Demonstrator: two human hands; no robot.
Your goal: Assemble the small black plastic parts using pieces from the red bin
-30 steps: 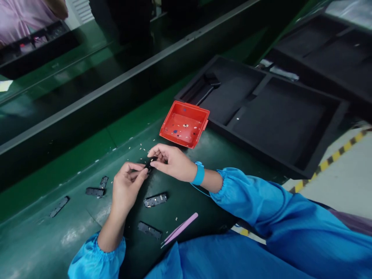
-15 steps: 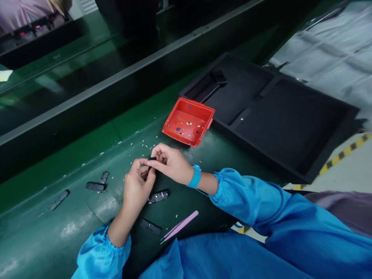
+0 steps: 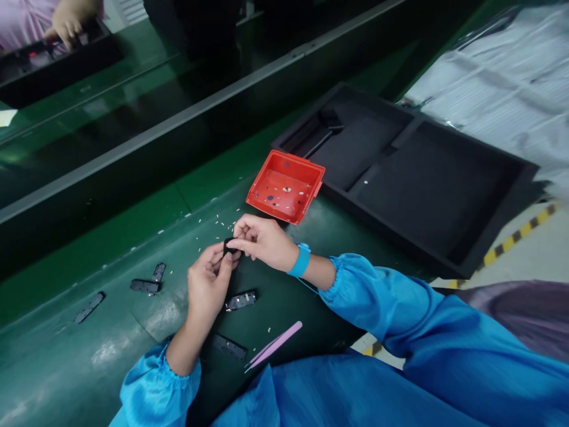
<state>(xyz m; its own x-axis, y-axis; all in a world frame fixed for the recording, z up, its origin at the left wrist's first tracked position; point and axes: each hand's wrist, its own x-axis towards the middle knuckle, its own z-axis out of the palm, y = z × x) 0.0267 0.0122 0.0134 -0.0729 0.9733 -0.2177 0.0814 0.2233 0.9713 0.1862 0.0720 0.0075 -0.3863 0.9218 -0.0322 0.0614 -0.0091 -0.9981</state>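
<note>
Between my two hands is a small black part (image 3: 229,245), mostly covered by fingers. My left hand (image 3: 208,279) is closed on its near side, thumb pressed against it. My right hand (image 3: 265,242), with a blue band at the wrist, pinches the part from the far side. Below them on the green mat lies a black plastic piece with metal contacts (image 3: 241,300). Nearer my body are another black piece (image 3: 229,346) and pink tweezers (image 3: 275,345). More such pieces (image 3: 144,286) lie to the left, one of them alone (image 3: 89,306).
A red bin (image 3: 284,187) holding tiny bits stands beyond my hands. Tiny pale pieces (image 3: 217,223) are scattered before it. A large black foam tray (image 3: 435,190) lies to the right. Across the bench, a co-worker's hand (image 3: 69,26) is over a black tray.
My hands have turned the black part, and more of it shows between the fingers. My right thumb now lies over its top. The co-worker's hand has come down to their tray.
</note>
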